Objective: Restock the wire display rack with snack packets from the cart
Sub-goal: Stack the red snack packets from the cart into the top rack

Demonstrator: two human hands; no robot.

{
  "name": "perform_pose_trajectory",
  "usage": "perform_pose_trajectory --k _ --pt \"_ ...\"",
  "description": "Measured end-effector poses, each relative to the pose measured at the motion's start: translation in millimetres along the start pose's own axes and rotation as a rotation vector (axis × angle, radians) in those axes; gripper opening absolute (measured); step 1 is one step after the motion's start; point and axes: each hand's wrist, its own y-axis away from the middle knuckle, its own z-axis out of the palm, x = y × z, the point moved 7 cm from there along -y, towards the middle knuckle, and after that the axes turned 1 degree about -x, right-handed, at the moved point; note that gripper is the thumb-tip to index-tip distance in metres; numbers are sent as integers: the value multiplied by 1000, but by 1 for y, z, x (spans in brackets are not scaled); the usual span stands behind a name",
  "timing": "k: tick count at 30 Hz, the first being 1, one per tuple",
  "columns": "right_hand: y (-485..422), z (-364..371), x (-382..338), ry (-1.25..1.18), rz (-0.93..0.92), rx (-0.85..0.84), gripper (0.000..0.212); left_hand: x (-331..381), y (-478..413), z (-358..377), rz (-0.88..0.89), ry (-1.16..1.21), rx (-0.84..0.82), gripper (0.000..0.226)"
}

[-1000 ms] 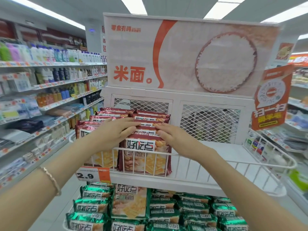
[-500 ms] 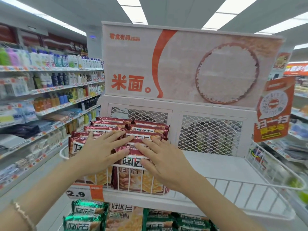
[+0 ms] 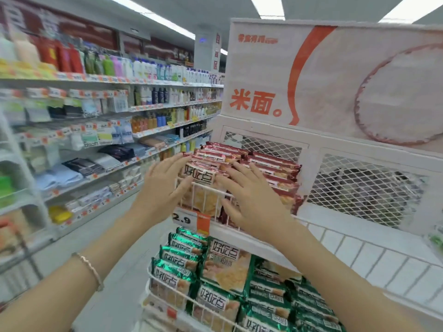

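Note:
Red snack packets [image 3: 271,164] stand in two rows at the left end of the white wire rack's top shelf [image 3: 359,250]. My left hand [image 3: 165,185] lies flat against the left side of the front packet, fingers spread. My right hand [image 3: 249,200] rests with spread fingers on the packets' fronts and the wire rail. Neither hand grips a packet. Green snack packets [image 3: 182,276] fill the shelf below. The cart is out of view.
The right part of the top shelf is bare white board behind a wire rail. A 2.9 price tag [image 3: 189,219] hangs on the rail. A big rice poster [image 3: 335,80] tops the rack. Store shelves of bottles and cloths [image 3: 96,121] line the aisle on the left.
The view has swung left and closer, so the rack now sits to the right. Both hands have stayed on the red packets, shifting from their tops to their fronts with fingers spread.

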Motion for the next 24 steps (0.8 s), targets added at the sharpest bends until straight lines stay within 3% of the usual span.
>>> perform_pose_trajectory --k 3,7,10,18,24 --pt "-11 49 -64 -83 -140 -18 49 -70 64 -19 -226 -88 -25 59" --pt "-10 136 -160 -181 -255 -203 55 -161 187 -32 -570 -224 -204 53" --pt "4 201 -233 -230 -350 -435 56 -210 289 -41 -806 -280 -319 53" --pt "71 332 -390 -340 -526 -958 47 -243 493 -50 -1273 -192 -488 36" --pt "120 418 -441 -348 -568 -1299 50 -267 571 -43 -1502 -74 -463 22"
